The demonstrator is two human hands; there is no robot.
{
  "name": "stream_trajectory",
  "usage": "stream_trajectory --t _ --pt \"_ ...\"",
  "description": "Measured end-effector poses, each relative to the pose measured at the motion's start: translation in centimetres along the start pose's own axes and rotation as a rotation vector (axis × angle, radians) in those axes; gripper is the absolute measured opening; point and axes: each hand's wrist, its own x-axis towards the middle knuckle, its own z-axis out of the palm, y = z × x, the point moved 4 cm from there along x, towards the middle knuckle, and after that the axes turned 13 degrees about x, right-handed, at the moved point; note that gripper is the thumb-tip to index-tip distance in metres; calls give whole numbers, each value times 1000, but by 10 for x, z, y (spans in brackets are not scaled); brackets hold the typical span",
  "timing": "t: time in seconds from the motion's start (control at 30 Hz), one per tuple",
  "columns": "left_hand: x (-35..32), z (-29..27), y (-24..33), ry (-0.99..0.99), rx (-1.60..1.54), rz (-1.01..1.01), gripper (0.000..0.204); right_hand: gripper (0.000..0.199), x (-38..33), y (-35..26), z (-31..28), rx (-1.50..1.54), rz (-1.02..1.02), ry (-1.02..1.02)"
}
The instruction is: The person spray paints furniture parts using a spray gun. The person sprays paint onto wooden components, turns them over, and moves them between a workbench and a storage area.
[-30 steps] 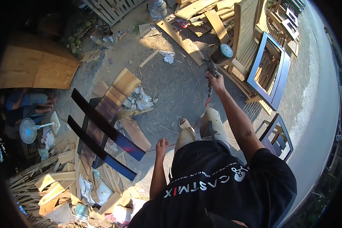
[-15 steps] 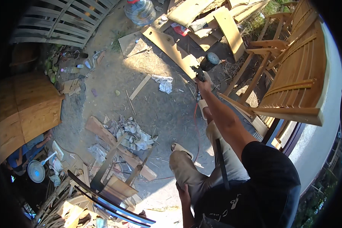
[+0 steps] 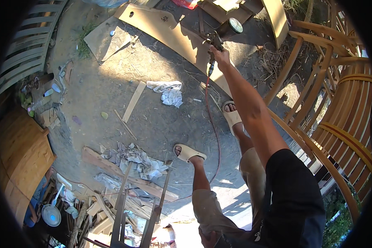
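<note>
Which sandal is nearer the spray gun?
The right foot's sandal: it sits right of the red hose, higher in the view toward the spray gun; the left foot's sandal is left of the hose, lower down.

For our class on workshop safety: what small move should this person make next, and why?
Probably draw the red hose aside with the right hand before stepping: it hangs from the spray gun in that hand and runs between the beige sandals, where it might trip someone.
</note>
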Motion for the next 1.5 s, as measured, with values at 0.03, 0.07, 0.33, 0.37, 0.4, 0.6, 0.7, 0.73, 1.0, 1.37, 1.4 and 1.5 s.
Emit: stream_trajectory --t 0.03,0.07,0.33,0.37,0.4,0.6,0.7,0.73,1.0,1.37,1.4,1.5 --pt "-2 -1 1 13 3 -30 86 26 -8 10 11 -15 31 -27" --pt "8 -3 5 -6 15 -9 86 26 10 6 -11 -110 35 -14" --pt "19 -7 30 -40 53 0 85 39 17 8 -20 -162 179 -44" --pt "19 -9 33 -47 53 15 84 41 22 1 -18 -175 163 -70" --pt "17 -9 36 -47 42 31 84 49 25 -9 -17 -245 176 -80" --pt "-39 -12 6 -16 -195 -105 81 62 -93 -17 -56 -472 308 67" --pt "-32 -8 -68 -93 -549 -47 60 57 -195 -37 -96 -568 474 -5" --pt "-38 -17 -89 -53 -804 -103 59 54 -236 -51 -75 -552 476 -72" --pt "-118 43 -257 541 -2040 -396 74 39 -637 -127 307 -636 371 -1143" --pt "-94 34 -450 1079 -2674 -590 92 60 -1024 17 676 -1058 -639 -1857" --pt "-97 24 -461 1017 -2630 -520 93 64 -1037 38 697 -1169 -646 -1880" --pt "-110 -5 -484 876 -2663 -244 89 77 -1059 105 730 -1285 -738 -1968"
